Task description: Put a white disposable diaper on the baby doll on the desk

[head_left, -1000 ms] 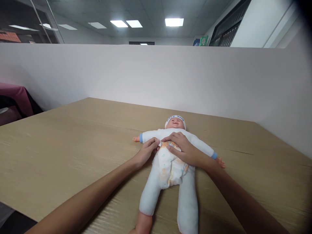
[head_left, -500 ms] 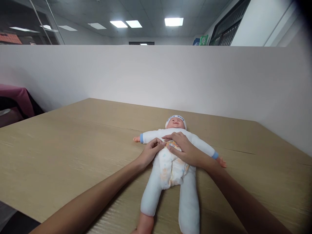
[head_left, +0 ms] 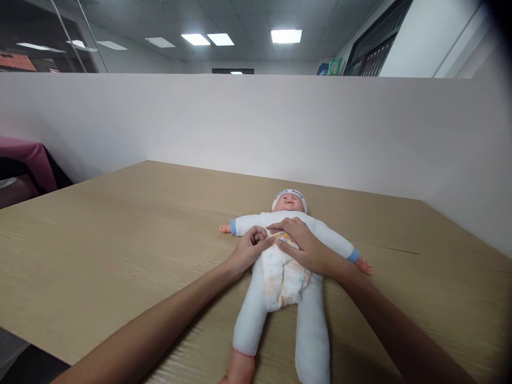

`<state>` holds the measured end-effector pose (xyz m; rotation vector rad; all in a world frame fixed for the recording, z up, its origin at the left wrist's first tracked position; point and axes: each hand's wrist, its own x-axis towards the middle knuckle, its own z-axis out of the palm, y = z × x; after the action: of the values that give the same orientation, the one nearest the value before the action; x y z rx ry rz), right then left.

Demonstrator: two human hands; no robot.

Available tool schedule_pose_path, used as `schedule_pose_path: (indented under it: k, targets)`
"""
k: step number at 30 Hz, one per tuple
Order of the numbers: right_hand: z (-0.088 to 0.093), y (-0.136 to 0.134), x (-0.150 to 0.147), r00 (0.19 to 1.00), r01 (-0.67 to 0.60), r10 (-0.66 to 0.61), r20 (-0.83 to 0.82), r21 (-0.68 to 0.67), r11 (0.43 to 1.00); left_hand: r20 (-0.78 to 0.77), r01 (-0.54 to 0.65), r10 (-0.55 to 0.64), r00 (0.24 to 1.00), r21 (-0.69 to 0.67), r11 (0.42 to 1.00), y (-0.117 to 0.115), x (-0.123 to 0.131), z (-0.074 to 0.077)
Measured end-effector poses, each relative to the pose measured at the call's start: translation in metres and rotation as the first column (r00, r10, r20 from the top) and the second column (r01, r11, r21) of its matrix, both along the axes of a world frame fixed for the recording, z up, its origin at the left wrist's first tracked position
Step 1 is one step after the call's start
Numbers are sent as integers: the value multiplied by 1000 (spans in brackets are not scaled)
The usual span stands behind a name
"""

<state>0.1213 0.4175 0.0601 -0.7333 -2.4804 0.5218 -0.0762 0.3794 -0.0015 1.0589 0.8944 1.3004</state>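
A baby doll (head_left: 307, 320) in a white suit with blue cuffs lies on its back, head away from me. Around its hips is a white diaper (head_left: 276, 277) with orange and pastel prints. At the left side of the diaper's waist, my left hand (head_left: 248, 249) has its fingers curled against the edge and its thumb laid on the front. My right hand (head_left: 306, 245) rests across the doll's belly, fingers stretched out and thumb apart on the printed waistband. The two thumbs come close together. My right hand hides the right side of the waist.
The doll lies on a wide wood-coloured table (head_left: 120, 229). A white partition (head_left: 240, 122) stands along the table's back and right side. Pink cloth (head_left: 28, 154) shows beyond the table's left edge.
My left thumb has straightened and slid right along the diaper's waist, nearer my right thumb. The right hand has hardly moved, and the doll lies as before.
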Motion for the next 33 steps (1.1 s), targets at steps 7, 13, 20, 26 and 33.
schedule_pose_path:
  k: [7,13,20,26,33]
  targets:
    - [-1,2,1,1000,-11,11,-3,-23,1000,5,90,-91,996,103,991,-3,-5,1]
    - [0,0,3,1000,-5,5,-5,-28,1000,-63,92,-84,994,152,984,-4,-11,-2]
    - [4,-3,3,995,3,-11,-104,-79,997,-219,90,-50,974,176,980,-3,-13,3]
    - [23,-72,9,945,159,-160,-285,-28,987,-546,-16,229,806,367,930,-48,-13,48]
    - [-4,-162,38,994,76,-71,82,-53,996,-857,190,209,471,330,925,-121,0,41]
